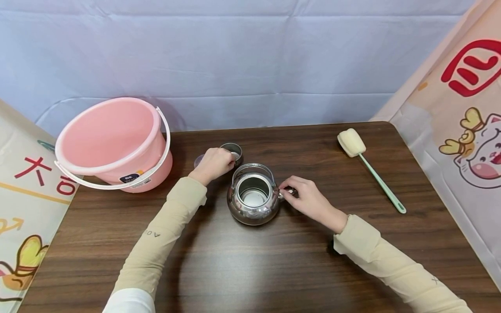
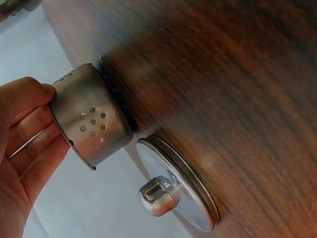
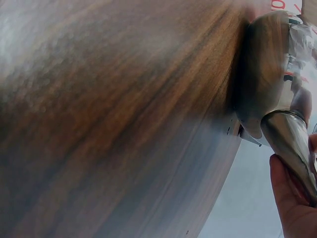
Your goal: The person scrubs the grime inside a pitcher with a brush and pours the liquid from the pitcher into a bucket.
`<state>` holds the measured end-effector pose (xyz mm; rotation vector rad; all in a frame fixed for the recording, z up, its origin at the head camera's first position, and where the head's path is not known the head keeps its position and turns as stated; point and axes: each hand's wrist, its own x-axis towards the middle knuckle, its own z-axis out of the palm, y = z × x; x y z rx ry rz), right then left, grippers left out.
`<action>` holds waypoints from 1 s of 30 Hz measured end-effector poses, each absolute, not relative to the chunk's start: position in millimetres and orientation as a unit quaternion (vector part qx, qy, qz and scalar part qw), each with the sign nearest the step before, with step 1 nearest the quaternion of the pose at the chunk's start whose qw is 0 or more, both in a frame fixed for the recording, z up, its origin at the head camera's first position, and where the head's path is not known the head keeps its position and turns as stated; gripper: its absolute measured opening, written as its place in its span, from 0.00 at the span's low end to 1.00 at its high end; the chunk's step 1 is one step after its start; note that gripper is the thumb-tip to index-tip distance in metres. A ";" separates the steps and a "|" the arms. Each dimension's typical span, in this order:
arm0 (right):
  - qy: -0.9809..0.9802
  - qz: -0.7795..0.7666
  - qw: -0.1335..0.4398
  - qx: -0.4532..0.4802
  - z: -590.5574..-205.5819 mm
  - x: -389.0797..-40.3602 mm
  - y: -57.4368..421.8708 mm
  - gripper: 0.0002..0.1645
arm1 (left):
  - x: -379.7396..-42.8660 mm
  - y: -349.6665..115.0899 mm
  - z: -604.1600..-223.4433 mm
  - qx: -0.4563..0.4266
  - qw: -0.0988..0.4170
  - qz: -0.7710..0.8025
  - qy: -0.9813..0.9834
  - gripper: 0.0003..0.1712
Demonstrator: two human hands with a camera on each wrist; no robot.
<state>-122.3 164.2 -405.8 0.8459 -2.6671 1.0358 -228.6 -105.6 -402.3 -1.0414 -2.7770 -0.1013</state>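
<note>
A shiny steel teapot (image 1: pixel 253 216) stands on the table with its top uncovered and its bail handle raised. My left hand (image 1: pixel 213 164) pinches the rim of a small perforated steel strainer (image 2: pixel 94 121), whose base is right at the tabletop behind the teapot. Beside the strainer lies the round lid (image 2: pixel 173 191), knob up, partly hidden by the left hand in the head view. On the teapot's right, my right hand (image 1: pixel 309 198) holds the spout (image 3: pixel 290 139) between thumb and fingers.
A pink bucket (image 1: pixel 113 134) with a white handle stands at the back left of the wooden table (image 1: pixel 254 269). At the right lies a sponge brush (image 1: pixel 352 142) with a long green handle. A pale cloth (image 1: pixel 250 61) hangs behind the table.
</note>
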 end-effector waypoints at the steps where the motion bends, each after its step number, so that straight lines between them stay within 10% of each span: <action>1: -0.891 0.347 0.079 0.282 -405.7 -122.2 164.2 0.04 | -228.3 -105.4 -402.1 -0.350 0.085 -0.033 -0.932 0.10; 30: -0.892 0.350 0.071 0.278 -404.9 -121.7 165.6 0.04 | -212.3 -115.3 -377.5 -0.350 0.112 -0.103 -0.924 0.07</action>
